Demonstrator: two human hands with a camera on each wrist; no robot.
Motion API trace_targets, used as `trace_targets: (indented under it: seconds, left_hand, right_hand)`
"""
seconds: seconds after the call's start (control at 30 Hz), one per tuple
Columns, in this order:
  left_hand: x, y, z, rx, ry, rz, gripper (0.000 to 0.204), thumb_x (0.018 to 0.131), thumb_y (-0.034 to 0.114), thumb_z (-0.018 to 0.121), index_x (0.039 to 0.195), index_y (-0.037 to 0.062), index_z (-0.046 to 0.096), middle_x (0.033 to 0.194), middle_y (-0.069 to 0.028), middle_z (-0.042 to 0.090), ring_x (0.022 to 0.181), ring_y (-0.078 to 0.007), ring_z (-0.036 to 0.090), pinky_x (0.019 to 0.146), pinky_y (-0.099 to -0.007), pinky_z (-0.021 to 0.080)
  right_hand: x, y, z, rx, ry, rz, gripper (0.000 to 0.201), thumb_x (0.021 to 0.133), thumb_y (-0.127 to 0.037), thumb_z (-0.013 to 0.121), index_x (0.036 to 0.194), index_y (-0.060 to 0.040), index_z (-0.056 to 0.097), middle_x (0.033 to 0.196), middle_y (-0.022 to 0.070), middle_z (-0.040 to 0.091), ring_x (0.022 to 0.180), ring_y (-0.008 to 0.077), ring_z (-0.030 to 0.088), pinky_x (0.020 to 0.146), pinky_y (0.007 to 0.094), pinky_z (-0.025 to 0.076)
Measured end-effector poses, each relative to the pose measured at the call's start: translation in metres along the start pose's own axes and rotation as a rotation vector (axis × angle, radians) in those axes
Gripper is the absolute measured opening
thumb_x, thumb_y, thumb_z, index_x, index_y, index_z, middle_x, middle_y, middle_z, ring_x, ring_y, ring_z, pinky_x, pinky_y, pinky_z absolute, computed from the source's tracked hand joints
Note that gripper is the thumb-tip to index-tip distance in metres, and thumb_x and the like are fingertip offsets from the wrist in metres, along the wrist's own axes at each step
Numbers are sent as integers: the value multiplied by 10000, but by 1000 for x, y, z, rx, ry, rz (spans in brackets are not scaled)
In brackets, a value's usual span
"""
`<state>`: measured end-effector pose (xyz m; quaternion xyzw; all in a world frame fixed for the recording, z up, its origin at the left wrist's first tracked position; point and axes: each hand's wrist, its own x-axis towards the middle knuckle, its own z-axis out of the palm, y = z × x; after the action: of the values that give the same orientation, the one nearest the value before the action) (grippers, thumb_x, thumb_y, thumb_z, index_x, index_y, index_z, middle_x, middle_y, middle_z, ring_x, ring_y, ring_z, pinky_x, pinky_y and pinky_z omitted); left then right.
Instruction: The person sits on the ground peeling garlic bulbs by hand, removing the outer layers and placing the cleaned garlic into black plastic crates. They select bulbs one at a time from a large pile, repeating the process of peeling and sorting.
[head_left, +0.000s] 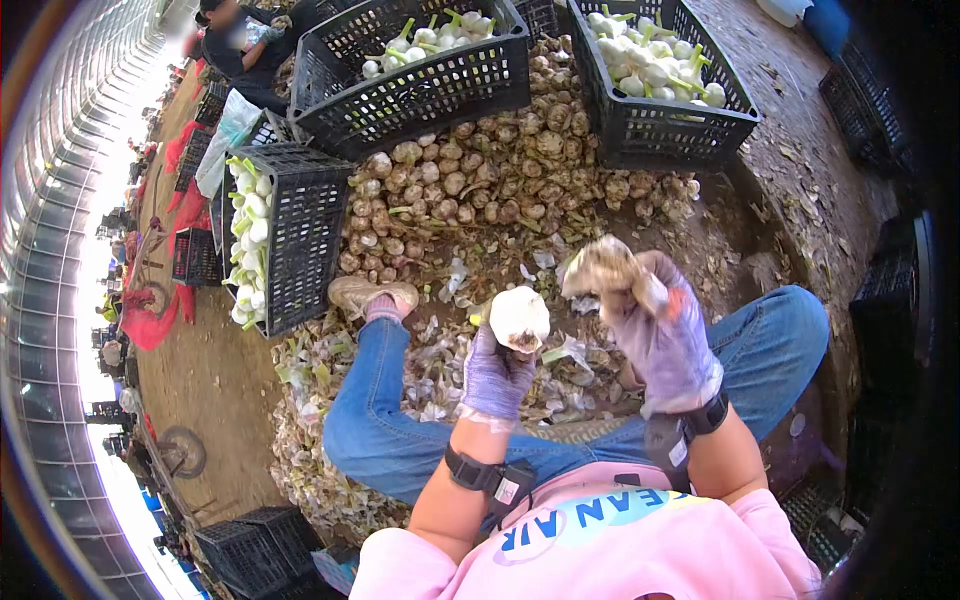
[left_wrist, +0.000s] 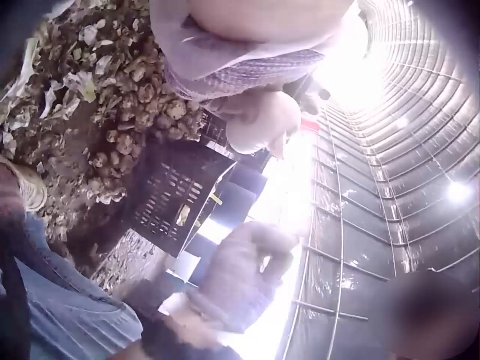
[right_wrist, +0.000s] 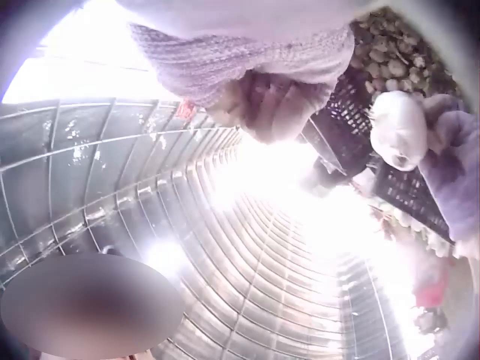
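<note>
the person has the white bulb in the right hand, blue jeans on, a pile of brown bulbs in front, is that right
Not quite: the hand is wrong. The head view shows the white bulb in the left hand. The blue jeans and the pile of brown bulbs in front are as you say.

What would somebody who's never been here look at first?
Probably the white bulb held up in the person's left grip. Next, maybe the heap of brown bulbs on the ground in front, with black crates of cleaner bulbs beside and behind it.
</note>
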<state>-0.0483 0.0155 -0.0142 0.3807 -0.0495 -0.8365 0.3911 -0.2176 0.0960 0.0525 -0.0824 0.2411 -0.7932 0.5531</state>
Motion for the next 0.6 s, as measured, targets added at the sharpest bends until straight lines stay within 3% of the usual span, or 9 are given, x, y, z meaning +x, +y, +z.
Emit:
trace_targets:
  seconds: [0.03, 0.1, 0.17, 0.23, 0.33, 0.37, 0.43, 0.5, 0.6]
  left_hand:
    - [0, 1, 2, 0, -6, 2, 366, 900, 328, 533, 1138, 49, 542, 1037, -86, 625, 839, -183, 632, 599, -258, 552]
    - [1, 1, 3, 7, -29, -7, 393, 892, 357, 541, 1143, 54, 542, 1032, -72, 626, 797, -152, 632, 561, -236, 540]
    - [2, -1, 5, 10, 0, -41, 405, 887, 372, 549, 1136, 52, 545, 1024, -69, 627, 754, -127, 628, 544, -224, 528]
    - [3, -5, -2, 108, -133, -49, 382, 891, 355, 552, 1122, 50, 546, 1001, -66, 623, 792, -147, 624, 616, -253, 536]
    - [6, -14, -3, 262, -72, 110, 281, 909, 269, 540, 1076, 43, 540, 971, -66, 612, 871, -189, 610, 763, -323, 523]
    - [6, -14, -6, 350, -74, 191, 249, 913, 242, 535, 1063, 43, 537, 976, -70, 609, 897, -203, 606, 800, -343, 514]
    - [17, -7, -15, 301, -32, 150, 236, 915, 241, 528, 1062, 58, 541, 1033, -91, 614, 904, -207, 612, 765, -356, 535]
    - [53, 5, -41, 274, 37, 100, 280, 916, 288, 517, 1083, 65, 547, 1053, -87, 612, 930, -204, 609, 765, -357, 541]
    - [70, 17, 48, 122, -19, 244, 397, 906, 349, 518, 1164, 46, 527, 1104, -93, 601, 936, -175, 613, 660, -285, 578]
  right_hand:
    - [2, 3, -4, -2, -5, -4, 208, 826, -138, 627, 1006, -54, 563, 965, 59, 590, 835, 122, 556, 722, 231, 466]
    - [3, 14, -13, -575, -32, -104, 340, 779, -85, 648, 1101, -58, 540, 1052, 77, 572, 867, 149, 560, 749, 259, 471]
    - [-4, 19, -10, -1251, -238, -353, 540, 698, -3, 689, 1201, -54, 499, 1021, 89, 552, 923, 216, 540, 800, 321, 454]
    - [-7, 34, -11, -1398, -196, -424, 470, 698, -4, 699, 1132, -36, 522, 935, 97, 566, 855, 217, 563, 761, 312, 461]
    - [-2, 41, -28, -1213, -223, -303, 328, 737, -39, 687, 1030, -33, 538, 838, 68, 573, 756, 195, 573, 694, 311, 474]
    - [-1, 41, -26, -634, 24, 12, 185, 801, -84, 651, 939, -47, 533, 755, 28, 550, 671, 151, 558, 624, 293, 477]
    - [12, 22, -23, -293, 272, 41, 54, 861, -84, 558, 891, -73, 515, 767, 21, 534, 630, 124, 527, 577, 249, 457]
    - [22, 14, -44, -359, 259, 12, 92, 847, -97, 606, 898, -68, 534, 773, 7, 549, 642, 103, 534, 603, 235, 470]
    - [26, 24, -68, -550, 266, 146, 88, 818, -82, 642, 853, -76, 561, 774, -17, 541, 682, 66, 504, 610, 209, 435]
